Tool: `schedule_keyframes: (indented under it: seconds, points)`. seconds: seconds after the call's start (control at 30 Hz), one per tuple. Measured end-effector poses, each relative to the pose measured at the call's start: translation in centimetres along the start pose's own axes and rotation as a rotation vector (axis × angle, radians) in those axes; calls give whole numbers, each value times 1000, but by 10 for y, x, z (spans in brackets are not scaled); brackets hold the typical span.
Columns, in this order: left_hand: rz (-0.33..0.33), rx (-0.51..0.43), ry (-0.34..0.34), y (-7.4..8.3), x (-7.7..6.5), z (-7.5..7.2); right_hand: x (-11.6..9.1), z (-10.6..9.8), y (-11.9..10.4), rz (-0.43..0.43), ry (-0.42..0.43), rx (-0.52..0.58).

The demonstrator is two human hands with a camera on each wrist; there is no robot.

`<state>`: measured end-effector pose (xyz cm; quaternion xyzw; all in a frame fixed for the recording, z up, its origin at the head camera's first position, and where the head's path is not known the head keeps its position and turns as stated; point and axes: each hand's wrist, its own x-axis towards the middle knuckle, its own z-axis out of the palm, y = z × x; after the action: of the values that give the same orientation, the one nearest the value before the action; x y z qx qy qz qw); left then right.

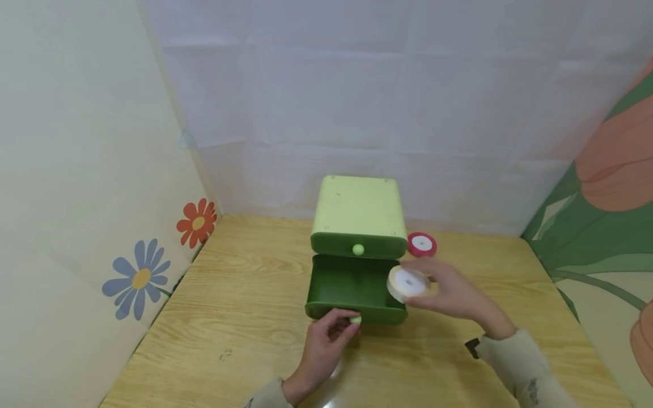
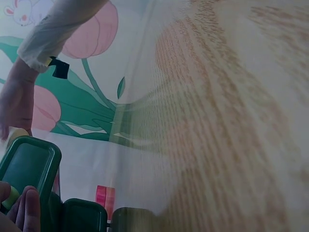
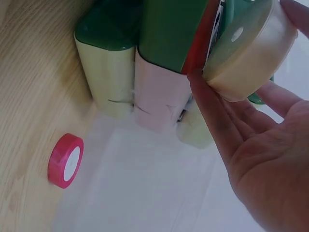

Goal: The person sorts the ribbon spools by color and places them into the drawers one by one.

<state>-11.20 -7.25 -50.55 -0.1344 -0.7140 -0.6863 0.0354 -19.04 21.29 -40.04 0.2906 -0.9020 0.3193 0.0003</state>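
Observation:
A small drawer box (image 1: pixel 359 204) with a pale green top stands on the table, its dark green lower drawer (image 1: pixel 377 315) pulled out. My left hand (image 1: pixel 322 347) pinches the light green knob (image 1: pixel 355 320) of that drawer between thumb and fingers. Over the drawer's right end, my right hand (image 1: pixel 451 290) grips a roll of cream ribbon (image 3: pixel 253 58) by its edge. The roll's white round face (image 1: pixel 408 282) is turned up in the head view. Inside, the visible part of the drawer holds nothing. The upper drawer (image 1: pixel 334 245) is closed.
A roll of red-pink ribbon (image 1: pixel 422 244) lies on the wooden table (image 1: pixel 245 283), just right of the box. Behind the box hangs a pale cloth backdrop (image 1: pixel 326 102). Flower-printed panels (image 1: pixel 140 277) stand along both sides.

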Motion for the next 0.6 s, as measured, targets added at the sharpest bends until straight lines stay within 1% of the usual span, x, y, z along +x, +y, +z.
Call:
schedule_keyframes:
  seconds: [0.17, 0.3, 0.43, 0.6]
  points:
    - [-8, 5, 1, 1, 0, 0, 2, 6, 0, -44, -1, -22]
    - [-7, 12, 3, 1, 0, 0, 3, 10, 0, -43, -10, -44]
    - [8, 20, 7, 0, 0, 0, 5, 13, 2, -46, -26, -34]
    - [28, 25, 10, -2, 0, 1, 7, 13, 4, -54, -61, 5]
